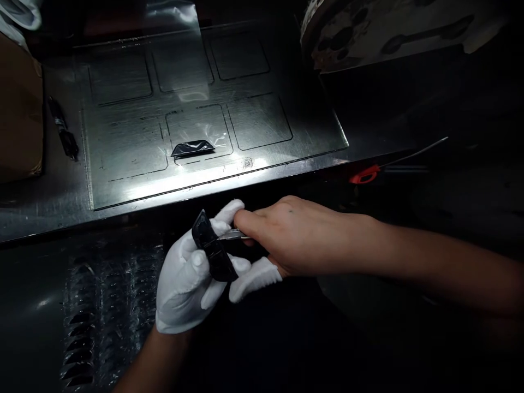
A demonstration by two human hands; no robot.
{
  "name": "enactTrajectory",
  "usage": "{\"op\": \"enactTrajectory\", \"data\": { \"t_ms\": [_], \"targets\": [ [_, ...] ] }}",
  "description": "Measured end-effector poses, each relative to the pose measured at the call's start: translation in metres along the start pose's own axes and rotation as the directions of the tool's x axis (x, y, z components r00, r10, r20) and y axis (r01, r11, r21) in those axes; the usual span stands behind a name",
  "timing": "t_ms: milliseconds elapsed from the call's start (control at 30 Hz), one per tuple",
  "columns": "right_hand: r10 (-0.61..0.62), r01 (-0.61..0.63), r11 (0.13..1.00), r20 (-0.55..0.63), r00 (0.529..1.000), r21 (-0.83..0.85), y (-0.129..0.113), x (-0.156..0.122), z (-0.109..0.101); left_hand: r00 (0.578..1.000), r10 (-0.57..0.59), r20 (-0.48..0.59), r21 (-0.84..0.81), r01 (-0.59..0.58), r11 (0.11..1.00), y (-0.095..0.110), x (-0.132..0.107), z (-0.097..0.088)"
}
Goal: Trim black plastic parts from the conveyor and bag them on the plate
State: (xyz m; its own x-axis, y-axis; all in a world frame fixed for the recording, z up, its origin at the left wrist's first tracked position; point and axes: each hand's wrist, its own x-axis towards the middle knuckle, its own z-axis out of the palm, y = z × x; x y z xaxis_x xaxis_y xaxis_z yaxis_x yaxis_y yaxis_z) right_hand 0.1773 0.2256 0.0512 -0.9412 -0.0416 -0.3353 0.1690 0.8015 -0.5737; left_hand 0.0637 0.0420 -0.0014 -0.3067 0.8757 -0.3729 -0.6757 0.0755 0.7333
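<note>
My left hand (180, 284), in a white glove, is closed around a small black molded part (218, 255) with slanted ends. The part is tilted, its ribbed side showing. My right hand (282, 232) is bare apart from white cloth covers on some fingers. It grips a slim metal tool (234, 234), whose tip meets the middle of the part's edge; the fingers hide the rest, so I cannot tell its exact kind. Beyond the hands, a similar black piece (193, 148) with clear film lies on the glass sheet (262, 161).
A tray (117, 305) with rows of black parts under clear plastic lies at lower left. A pen (63, 128) and a cardboard box (20, 109) are at the left. A red-handled tool (364, 174) lies right, below a large worn object (368, 41). The metal table edge runs before me.
</note>
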Motion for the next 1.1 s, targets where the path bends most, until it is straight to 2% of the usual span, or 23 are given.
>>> {"op": "enactTrajectory", "data": {
  "t_ms": [367,733,867,1000,1100],
  "targets": [
    [0.008,-0.008,0.999,-0.003,1.000,-0.038,0.005,-0.001,0.008,0.999,-0.011,0.036,-0.038,0.012,0.999,-0.001,0.002,0.000],
    [0.006,-0.004,0.997,0.028,1.000,-0.074,0.006,0.000,0.007,1.000,-0.024,-0.009,-0.071,0.023,0.997,-0.001,0.004,0.003],
    [-0.007,0.008,0.998,0.020,1.000,-0.067,0.004,0.000,0.011,0.998,0.018,-0.060,-0.060,-0.021,0.998,-0.002,0.005,0.003],
    [-0.007,0.008,0.998,0.017,1.000,-0.057,0.005,0.000,0.015,1.000,-0.004,0.001,-0.069,0.004,0.998,-0.003,0.005,0.002],
    [-0.035,0.035,0.999,-0.002,0.999,0.029,0.011,-0.004,0.012,1.000,0.005,0.028,-0.073,-0.003,0.997,-0.004,0.005,0.001]
  ]
}}
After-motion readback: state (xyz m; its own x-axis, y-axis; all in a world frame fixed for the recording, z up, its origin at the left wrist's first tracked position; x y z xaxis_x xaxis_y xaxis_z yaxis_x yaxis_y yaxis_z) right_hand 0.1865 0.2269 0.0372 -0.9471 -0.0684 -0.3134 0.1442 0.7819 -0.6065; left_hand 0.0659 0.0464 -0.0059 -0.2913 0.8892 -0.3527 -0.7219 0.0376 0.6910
